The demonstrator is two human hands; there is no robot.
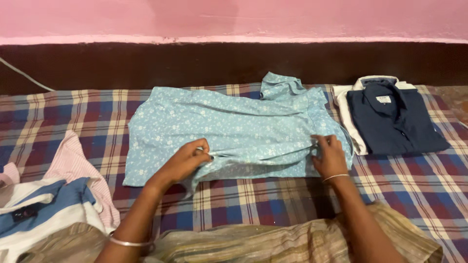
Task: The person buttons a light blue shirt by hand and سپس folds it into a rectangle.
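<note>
No container is in view. The light blue shirt (229, 129) lies spread flat on the checked bedsheet (273, 204), soft cloth with a small white flower print, its collar bunched at the far edge. Your left hand (187, 160) pinches a fold along the shirt's near edge, fingers closed on the cloth. Your right hand (330, 156) grips the same fold near the shirt's right end, fingers curled shut. Right of the shirt, a folded dark blue shirt (395, 122) sits neatly squared. Left of it, a heap of pink and white clothes (63, 195) lies crumpled.
</note>
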